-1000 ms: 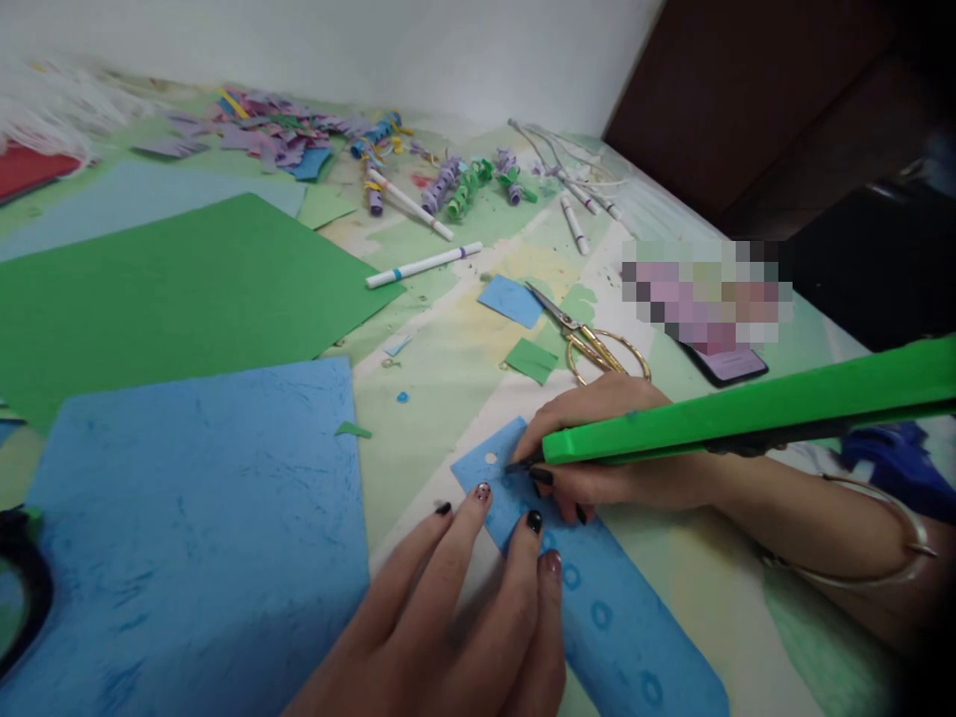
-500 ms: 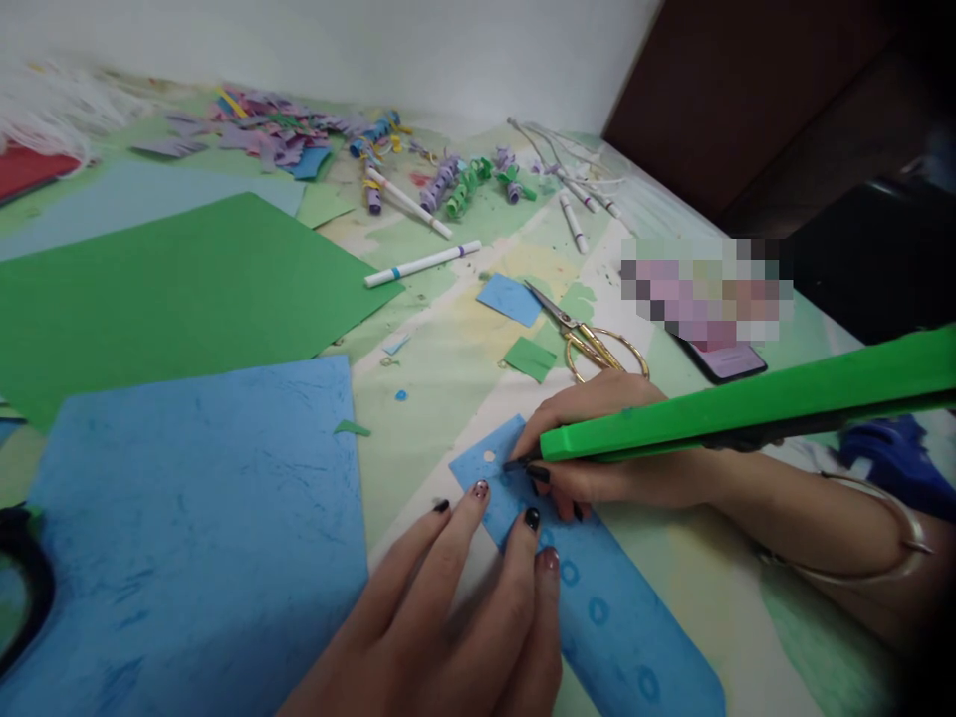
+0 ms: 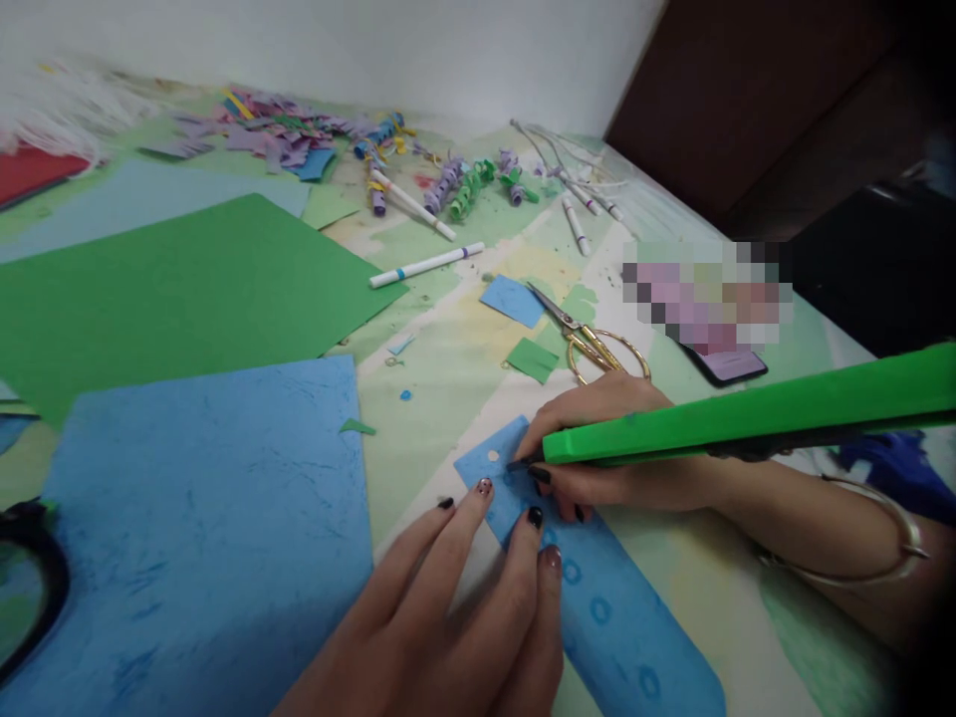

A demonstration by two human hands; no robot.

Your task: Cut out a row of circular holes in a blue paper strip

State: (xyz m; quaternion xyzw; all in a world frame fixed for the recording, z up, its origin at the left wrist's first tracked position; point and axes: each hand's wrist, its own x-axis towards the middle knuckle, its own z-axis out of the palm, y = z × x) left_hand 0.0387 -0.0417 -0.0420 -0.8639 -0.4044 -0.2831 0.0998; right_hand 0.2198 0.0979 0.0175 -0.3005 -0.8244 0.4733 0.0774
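Left hand (image 3: 463,607), fingers spread flat, pins 1 strip (image 3: 619,637) near the front edge of the table (image 3: 440,398). Right hand (image 3: 597,448), fingers closed, grips 1 tool (image 3: 747,418), tip on the strip. 1 scissors (image 3: 590,339) lies behind.

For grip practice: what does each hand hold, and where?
Right hand: long green plastic tool, near its tip. Left hand holds nothing, pressing blue paper strip.

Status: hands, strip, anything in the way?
Left hand open, flat, pinning blue strip. Right hand shut on green tool, tip at strip by the hole. Scissors beyond, apart from strip.
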